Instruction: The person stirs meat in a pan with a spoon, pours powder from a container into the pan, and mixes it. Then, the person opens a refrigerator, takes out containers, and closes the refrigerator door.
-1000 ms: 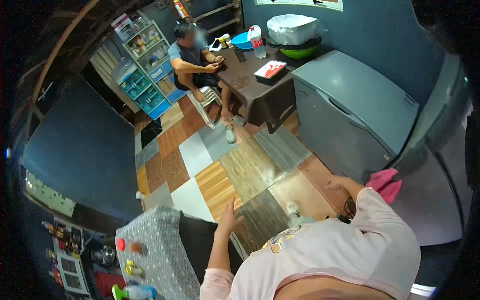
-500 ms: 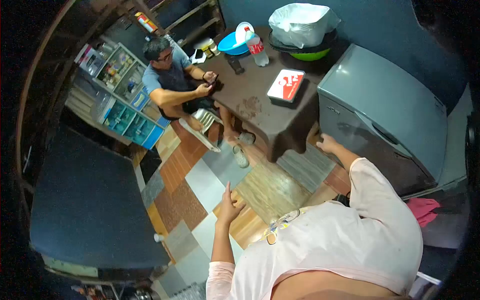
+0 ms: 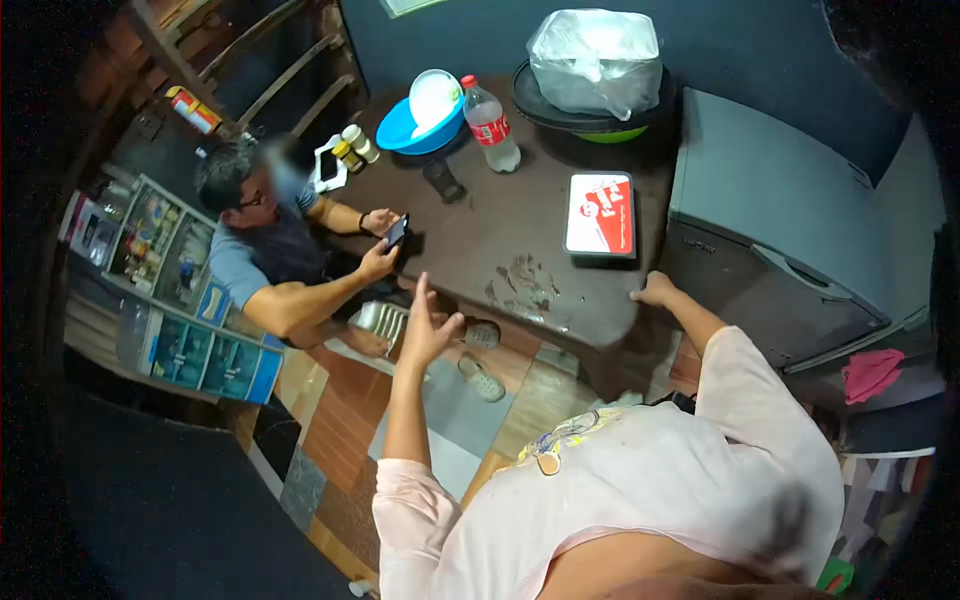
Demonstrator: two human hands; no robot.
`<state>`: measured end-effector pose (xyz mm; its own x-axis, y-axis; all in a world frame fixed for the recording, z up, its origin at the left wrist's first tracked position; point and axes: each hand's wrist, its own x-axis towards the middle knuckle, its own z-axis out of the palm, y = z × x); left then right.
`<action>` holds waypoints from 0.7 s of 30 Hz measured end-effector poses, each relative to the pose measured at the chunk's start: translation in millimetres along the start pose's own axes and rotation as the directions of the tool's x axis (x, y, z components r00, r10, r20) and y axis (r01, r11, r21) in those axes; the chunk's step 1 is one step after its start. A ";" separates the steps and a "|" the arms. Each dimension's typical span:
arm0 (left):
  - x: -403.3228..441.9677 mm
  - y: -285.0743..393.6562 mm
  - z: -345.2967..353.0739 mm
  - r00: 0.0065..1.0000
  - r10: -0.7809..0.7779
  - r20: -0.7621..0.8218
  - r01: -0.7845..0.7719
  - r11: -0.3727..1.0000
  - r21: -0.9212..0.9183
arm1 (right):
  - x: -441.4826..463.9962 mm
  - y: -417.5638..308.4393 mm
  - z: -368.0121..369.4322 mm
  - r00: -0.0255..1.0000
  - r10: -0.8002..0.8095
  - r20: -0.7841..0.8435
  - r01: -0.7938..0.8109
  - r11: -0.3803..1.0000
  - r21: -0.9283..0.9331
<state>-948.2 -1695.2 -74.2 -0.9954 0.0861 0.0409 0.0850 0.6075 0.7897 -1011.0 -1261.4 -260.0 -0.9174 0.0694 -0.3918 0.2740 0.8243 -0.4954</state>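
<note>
My left hand (image 3: 430, 328) is raised near the front edge of the brown-covered table (image 3: 455, 235), its fingers apart and nothing in it. At the table's right front corner is my right hand (image 3: 656, 290), with no object visible in it; whether it touches the cover I cannot tell. Just beyond it lies a rectangular box with a red and white lid (image 3: 600, 215). A bottle with a red cap and label (image 3: 490, 128) stands farther back, beside a blue basin (image 3: 420, 130) holding a white item. A dark cup (image 3: 443, 182) is near the bottle.
Another person (image 3: 270, 240) sits at the table's left, holding a phone (image 3: 397, 232). A plastic-wrapped container (image 3: 597, 65) rests on a black lid at the back. A grey chest freezer (image 3: 770, 180) stands at the right. A clog (image 3: 481, 380) lies on the floor.
The view has moved closer to the table and turned. My left hand is now higher by its front edge, and my right hand has come to its corner.
</note>
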 end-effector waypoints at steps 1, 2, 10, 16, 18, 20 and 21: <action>16.7 0.2 2.5 0.996 0.088 -0.008 -0.089 0.992 -0.085 | -6.8 6.3 -7.5 0.995 0.050 0.092 -0.053 0.998 0.040; 33.7 0.7 0.0 0.996 0.088 -0.011 -0.088 0.996 0.016 | -11.3 10.4 -15.9 0.979 0.091 0.184 -0.106 0.992 0.073; 184.9 -20.9 -5.3 0.987 0.010 -0.159 -0.022 0.997 -0.074 | -34.1 58.5 1.4 0.971 0.111 0.213 -0.154 0.969 0.194; 335.5 -69.7 -41.9 0.780 0.163 -0.604 -0.156 0.986 0.064 | -57.0 110.1 27.9 0.954 0.232 0.192 -0.243 0.969 0.036; 384.0 -87.3 -60.8 0.694 0.137 -0.707 -0.015 0.984 0.176 | -103.7 53.5 -10.3 0.963 0.162 0.213 -0.233 0.902 0.365; 428.5 -118.4 -81.4 0.679 0.227 -0.698 -0.083 0.969 0.235 | -120.7 46.0 -12.6 0.963 0.232 0.139 -0.270 0.855 0.442; 446.8 -120.8 -91.9 0.698 0.142 -0.702 0.045 0.970 0.241 | -130.9 73.5 5.2 0.933 0.337 0.124 -0.359 0.863 0.356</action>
<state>-1407.2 -1802.7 -95.0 -0.7133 -0.4075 0.5701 0.0484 0.7829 0.6202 -869.3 -1212.9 -249.2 -0.7283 0.2727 -0.6287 0.6681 0.4868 -0.5628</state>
